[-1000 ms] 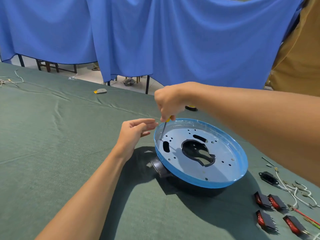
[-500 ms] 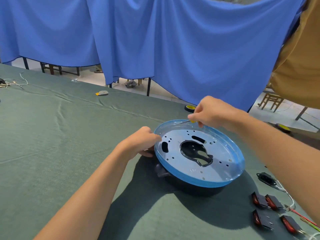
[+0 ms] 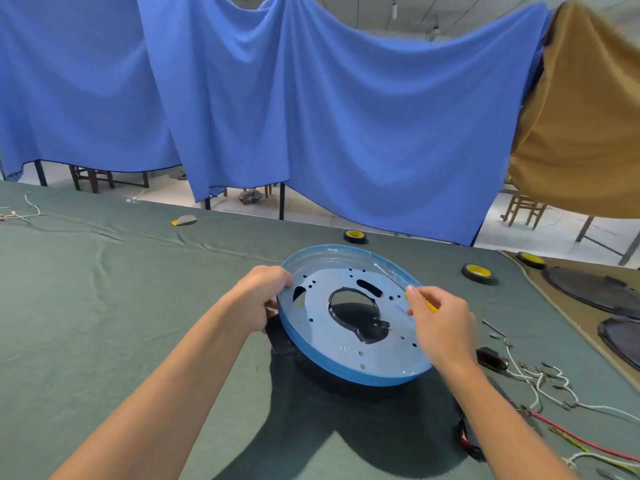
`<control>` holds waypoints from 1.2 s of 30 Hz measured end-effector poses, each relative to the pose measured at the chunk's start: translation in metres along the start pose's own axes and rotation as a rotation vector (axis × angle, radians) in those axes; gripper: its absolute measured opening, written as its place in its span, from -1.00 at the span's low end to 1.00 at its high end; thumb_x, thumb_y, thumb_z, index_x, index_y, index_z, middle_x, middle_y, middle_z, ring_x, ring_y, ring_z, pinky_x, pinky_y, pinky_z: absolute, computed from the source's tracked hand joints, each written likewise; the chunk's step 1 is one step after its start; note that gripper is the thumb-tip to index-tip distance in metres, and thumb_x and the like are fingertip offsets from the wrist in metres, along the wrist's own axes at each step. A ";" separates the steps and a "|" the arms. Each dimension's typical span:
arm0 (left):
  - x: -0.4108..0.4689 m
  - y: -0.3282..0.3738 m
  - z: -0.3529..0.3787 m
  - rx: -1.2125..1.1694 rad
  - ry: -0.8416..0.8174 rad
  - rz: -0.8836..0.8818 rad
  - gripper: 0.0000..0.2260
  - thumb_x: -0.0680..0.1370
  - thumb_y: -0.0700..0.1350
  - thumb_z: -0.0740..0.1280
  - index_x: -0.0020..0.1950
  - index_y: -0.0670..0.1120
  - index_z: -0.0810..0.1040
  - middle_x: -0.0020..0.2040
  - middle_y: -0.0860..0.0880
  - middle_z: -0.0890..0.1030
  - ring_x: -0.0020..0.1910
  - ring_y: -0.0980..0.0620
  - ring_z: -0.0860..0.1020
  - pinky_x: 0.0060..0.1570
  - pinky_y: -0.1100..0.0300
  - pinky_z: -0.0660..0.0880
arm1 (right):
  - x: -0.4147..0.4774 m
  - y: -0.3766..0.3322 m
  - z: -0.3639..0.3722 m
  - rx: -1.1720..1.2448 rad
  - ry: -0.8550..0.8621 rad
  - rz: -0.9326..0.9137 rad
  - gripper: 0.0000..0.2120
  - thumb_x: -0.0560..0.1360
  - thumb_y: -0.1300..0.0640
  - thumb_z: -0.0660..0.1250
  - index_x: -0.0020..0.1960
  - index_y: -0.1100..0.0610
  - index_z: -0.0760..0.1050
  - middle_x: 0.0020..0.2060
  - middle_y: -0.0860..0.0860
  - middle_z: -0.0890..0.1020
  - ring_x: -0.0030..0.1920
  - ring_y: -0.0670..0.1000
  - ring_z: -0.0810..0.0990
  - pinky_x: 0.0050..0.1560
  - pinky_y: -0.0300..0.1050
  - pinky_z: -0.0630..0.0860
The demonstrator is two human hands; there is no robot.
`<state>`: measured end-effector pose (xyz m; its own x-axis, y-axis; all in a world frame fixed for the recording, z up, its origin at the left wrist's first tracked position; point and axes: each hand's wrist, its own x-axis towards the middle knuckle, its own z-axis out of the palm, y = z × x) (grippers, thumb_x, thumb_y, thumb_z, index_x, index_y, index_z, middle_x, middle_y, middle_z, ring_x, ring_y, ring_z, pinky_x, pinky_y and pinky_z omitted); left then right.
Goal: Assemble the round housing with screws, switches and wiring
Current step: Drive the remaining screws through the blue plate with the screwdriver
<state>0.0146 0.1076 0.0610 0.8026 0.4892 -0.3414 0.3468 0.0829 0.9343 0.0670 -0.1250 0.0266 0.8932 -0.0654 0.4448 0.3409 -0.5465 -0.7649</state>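
The round housing sits mid-worktop on the green cloth, with its blue-filmed, hole-dotted plate facing up. The left hand has its grip curled over the housing's left rim. The right hand hovers over the right side, its grip pinching a thin screwdriver with a yellow handle, the shaft pointing toward the far rim. Loose wires lie to the right, and tape rolls lie beyond.

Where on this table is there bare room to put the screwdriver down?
Widest bare cloth: left of the housing, out to the grey scrap near the far edge. A smaller patch lies between your forearms, in the housing's shadow. Crowded: right of the housing, with wires, a black connector and a red switch; tape rolls beyond.
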 end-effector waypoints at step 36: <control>-0.044 -0.037 0.065 1.398 0.638 1.916 -0.66 0.53 -0.38 0.21 0.27 -0.24 0.57 0.00 -0.34 0.61 -0.08 -0.32 0.59 -0.13 -0.12 0.54 | -0.029 0.031 -0.054 0.683 0.396 0.398 -0.77 0.59 -0.01 0.26 -0.16 0.06 0.58 -0.29 0.02 0.66 -0.38 0.01 0.41 -0.32 -0.05 0.39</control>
<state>-0.0021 0.0263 0.0344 0.4046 -0.5761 0.7103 -0.0638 -0.7926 -0.6064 0.0358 -0.1854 0.0148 0.8589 -0.4983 0.1184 0.2405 0.1883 -0.9522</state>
